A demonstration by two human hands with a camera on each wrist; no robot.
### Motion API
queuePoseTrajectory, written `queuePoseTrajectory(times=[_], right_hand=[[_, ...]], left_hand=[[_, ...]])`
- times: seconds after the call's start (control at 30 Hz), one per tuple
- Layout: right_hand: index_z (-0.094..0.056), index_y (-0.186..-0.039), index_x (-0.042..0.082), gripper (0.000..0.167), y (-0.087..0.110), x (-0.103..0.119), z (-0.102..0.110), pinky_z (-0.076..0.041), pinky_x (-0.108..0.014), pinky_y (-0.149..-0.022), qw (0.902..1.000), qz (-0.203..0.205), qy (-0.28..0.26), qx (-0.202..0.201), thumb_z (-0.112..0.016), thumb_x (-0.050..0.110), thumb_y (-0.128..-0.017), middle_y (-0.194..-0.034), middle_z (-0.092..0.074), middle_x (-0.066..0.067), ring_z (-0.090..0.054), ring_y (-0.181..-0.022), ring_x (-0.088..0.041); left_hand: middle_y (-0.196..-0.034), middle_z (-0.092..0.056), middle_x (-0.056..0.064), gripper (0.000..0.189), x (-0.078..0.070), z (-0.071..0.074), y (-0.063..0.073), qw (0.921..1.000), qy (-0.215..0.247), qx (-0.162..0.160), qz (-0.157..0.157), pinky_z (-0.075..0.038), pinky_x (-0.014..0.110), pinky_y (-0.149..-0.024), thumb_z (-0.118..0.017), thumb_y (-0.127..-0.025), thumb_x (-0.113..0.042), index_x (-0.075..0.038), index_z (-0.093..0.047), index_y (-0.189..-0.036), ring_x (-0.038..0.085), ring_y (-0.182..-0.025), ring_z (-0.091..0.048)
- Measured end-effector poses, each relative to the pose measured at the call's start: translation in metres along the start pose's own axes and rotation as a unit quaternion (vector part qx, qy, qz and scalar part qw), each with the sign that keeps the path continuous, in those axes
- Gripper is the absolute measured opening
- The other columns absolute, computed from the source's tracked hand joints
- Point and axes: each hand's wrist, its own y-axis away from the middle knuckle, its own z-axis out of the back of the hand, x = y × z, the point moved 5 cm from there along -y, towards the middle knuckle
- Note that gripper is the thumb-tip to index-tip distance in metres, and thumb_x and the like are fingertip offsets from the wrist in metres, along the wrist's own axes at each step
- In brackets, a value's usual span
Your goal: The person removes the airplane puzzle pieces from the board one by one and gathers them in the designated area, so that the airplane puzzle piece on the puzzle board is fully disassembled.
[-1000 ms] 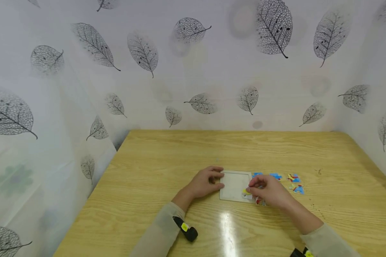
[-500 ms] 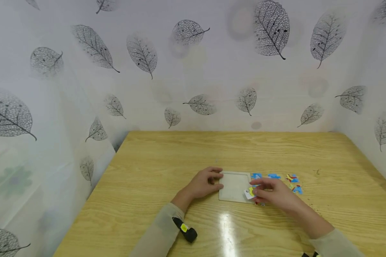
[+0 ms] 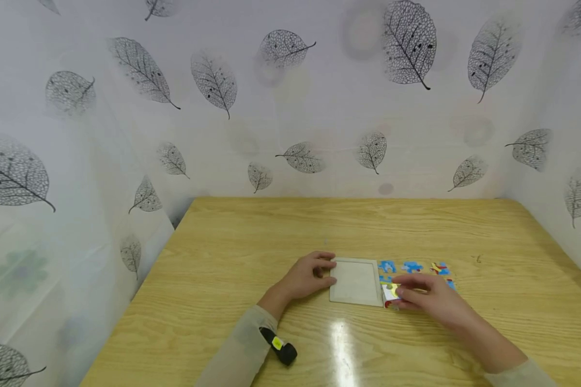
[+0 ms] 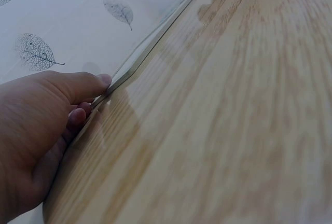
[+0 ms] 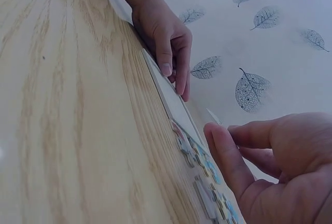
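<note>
A flat whitish puzzle tray (image 3: 354,282) with a raised border lies on the table. My left hand (image 3: 307,277) touches its left edge, fingers and thumb spread along the border; in the left wrist view the thumb lies against the tray's rim (image 4: 148,53). Between thumb and fingers, my right hand (image 3: 431,295) pinches a white and yellow jigsaw piece (image 3: 389,292) just beyond the tray's right edge. The right wrist view shows this piece (image 5: 213,116) nearly edge-on, raised above the others. Below it, a red jigsaw piece (image 3: 389,304) is partly covered.
Several blue, yellow and red jigsaw pieces (image 3: 411,266) lie in rows right of the tray, some hidden by the right hand. A wooden table (image 3: 271,231) bears everything. Leaf-print cloth (image 3: 305,107) hangs behind and at the sides.
The right hand has moved rightward with the white and yellow jigsaw piece, from over the tray's lower right corner to the loose pieces. The left hand stays on the tray edge.
</note>
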Motion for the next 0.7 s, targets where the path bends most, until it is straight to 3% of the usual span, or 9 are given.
queuePoseTrajectory(times=[0.5,0.7], right_hand=[[-0.045,-0.137,-0.017,0.050,0.029,-0.024,0.043,-0.057,-0.031,-0.086,0.9974,-0.045,-0.008,-0.055,-0.063,0.008,-0.098,-0.117,-0.060,-0.005,-0.072,-0.097,-0.013],[-0.048,-0.134,-0.018,0.046,0.035,-0.030,0.058,-0.058,-0.031,-0.084,0.9968,-0.041,-0.001,-0.069,-0.062,0.008,-0.098,-0.111,-0.065,0.005,-0.072,-0.095,-0.011]], left_hand=[[-0.143,-0.056,-0.003,0.041,0.001,0.000,-0.001,1.0000,-0.005,0.002,0.004,-0.047,0.019,-0.082,-0.074,-0.092,-0.026,-0.010,-0.068,-0.129,0.004,-0.092,-0.055],[-0.144,-0.055,-0.003,0.040,-0.001,0.000,0.000,1.0000,-0.006,0.002,0.001,-0.047,0.019,-0.082,-0.073,-0.092,-0.024,-0.009,-0.067,-0.129,0.004,-0.092,-0.055]])
